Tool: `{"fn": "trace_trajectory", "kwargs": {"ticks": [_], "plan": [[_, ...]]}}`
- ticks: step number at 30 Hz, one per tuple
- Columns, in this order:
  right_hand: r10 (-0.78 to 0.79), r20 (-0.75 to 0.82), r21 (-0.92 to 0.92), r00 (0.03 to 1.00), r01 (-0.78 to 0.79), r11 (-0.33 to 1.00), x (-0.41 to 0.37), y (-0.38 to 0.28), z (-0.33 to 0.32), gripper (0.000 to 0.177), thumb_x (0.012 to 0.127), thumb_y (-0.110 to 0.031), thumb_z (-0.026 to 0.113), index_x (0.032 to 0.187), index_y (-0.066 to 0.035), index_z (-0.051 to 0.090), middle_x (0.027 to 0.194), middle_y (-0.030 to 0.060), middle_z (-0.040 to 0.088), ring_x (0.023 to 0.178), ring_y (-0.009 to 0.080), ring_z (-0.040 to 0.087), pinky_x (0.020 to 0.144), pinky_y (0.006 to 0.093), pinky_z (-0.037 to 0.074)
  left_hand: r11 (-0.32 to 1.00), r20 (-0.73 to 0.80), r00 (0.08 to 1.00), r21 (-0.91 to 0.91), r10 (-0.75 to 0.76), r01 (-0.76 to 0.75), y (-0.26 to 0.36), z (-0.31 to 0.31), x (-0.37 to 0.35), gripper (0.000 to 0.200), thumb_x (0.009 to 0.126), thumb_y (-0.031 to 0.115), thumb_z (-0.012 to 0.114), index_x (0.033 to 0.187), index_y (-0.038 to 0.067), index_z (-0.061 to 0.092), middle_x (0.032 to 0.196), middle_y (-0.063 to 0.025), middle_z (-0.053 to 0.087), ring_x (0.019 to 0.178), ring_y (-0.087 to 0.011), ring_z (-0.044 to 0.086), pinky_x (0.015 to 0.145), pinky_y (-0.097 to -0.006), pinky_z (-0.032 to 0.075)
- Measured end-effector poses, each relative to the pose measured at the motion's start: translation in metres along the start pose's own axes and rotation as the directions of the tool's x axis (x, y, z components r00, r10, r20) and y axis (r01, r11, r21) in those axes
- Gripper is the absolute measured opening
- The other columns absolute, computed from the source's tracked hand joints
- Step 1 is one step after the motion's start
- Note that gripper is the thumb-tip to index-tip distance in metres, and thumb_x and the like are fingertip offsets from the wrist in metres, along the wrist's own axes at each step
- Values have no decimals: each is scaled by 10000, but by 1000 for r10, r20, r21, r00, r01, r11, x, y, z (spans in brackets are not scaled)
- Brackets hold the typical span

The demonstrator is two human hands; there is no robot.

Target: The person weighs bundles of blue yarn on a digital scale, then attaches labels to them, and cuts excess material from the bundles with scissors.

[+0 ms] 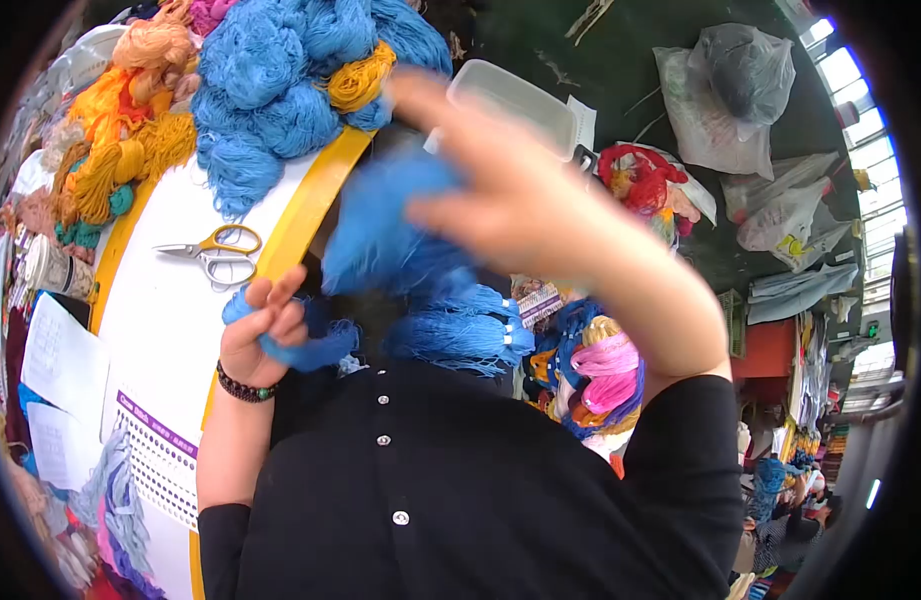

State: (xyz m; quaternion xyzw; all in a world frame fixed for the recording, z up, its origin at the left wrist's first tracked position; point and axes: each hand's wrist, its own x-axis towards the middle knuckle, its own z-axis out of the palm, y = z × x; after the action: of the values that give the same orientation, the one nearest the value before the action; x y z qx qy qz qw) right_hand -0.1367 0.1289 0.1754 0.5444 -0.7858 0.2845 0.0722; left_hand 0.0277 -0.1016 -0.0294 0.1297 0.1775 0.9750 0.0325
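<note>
My left hand (265,325), with a dark bead bracelet at the wrist, is closed on one end of a blue yarn skein (450,325) just above my black shirt. My right hand (510,195) is raised and blurred, fingers spread. A blurred mass of the same blue yarn (380,235) hangs from it and runs down toward the left hand. The yarn stretches between both hands in front of the table's yellow edge (305,205).
Yellow-handled scissors (215,250) lie on the white table. Heaps of blue yarn (270,90) and orange yarn (115,150) sit at its far end. A clear plastic box (515,100), plastic bags (730,95) and pink skeins (605,370) lie on the floor.
</note>
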Motion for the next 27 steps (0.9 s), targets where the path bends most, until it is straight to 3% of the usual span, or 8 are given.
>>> {"fn": "trace_trajectory", "kwargs": {"ticks": [1,2,6,11,18,21,23,27], "plan": [[248,308,120,918,-296,947,-6,-16,12,744,764,-78,666,1410,-62,299,1309,220,491,1120,389,548,924,402,449,979,-119,993,204,27,-2,1,12,6,473,848,56,557,1316,88,498,1390,-117,445,697,-66,444,607,-192,364],[146,283,176,948,-201,964,-16,-13,34,765,770,-73,651,1405,-27,228,853,269,619,836,421,615,698,470,487,919,-230,970,395,79,19,2,30,14,476,837,42,563,1308,47,491,1378,-120,454,695,-66,447,596,-189,363],[69,423,225,904,-178,958,-29,-39,59,847,733,-31,635,1441,-38,169,757,191,623,707,382,619,580,463,471,740,-211,977,655,-16,153,-4,70,44,502,873,185,545,1317,-23,439,1053,-73,623,613,-29,422,518,-151,313],[112,464,223,879,-239,945,-35,-59,34,876,757,-23,630,1459,-71,109,812,194,631,754,390,621,623,440,483,527,46,912,828,-407,193,-6,91,51,483,894,407,578,1093,-32,598,798,-30,635,688,-98,559,617,-208,428],[243,552,691,797,-601,402,-61,-37,46,642,878,-99,614,1430,-74,287,988,58,603,871,115,547,776,275,448,496,-257,934,795,-250,351,-6,119,29,264,880,273,642,833,13,626,647,12,555,596,-66,497,560,-213,398],[345,222,674,912,-399,622,-72,-22,58,432,875,-110,612,1280,-45,476,1190,66,507,1064,121,495,915,279,384,418,-372,925,830,-82,370,-9,120,32,284,914,276,593,781,26,614,623,16,528,597,-60,482,567,-207,380],[453,198,912,869,-333,241,-78,-19,60,259,853,-92,627,1102,-53,567,1260,54,466,1131,136,464,981,302,345,347,-406,913,850,-43,395,-7,120,37,261,919,262,583,823,23,622,632,11,532,604,-61,475,569,-209,371],[313,80,834,947,-235,499,-80,-30,68,205,797,-116,683,987,-89,612,1212,72,522,1152,203,481,970,329,359,398,-435,900,824,-12,404,-17,124,43,222,909,223,580,825,22,623,637,11,535,607,-63,479,570,-213,375]]}}
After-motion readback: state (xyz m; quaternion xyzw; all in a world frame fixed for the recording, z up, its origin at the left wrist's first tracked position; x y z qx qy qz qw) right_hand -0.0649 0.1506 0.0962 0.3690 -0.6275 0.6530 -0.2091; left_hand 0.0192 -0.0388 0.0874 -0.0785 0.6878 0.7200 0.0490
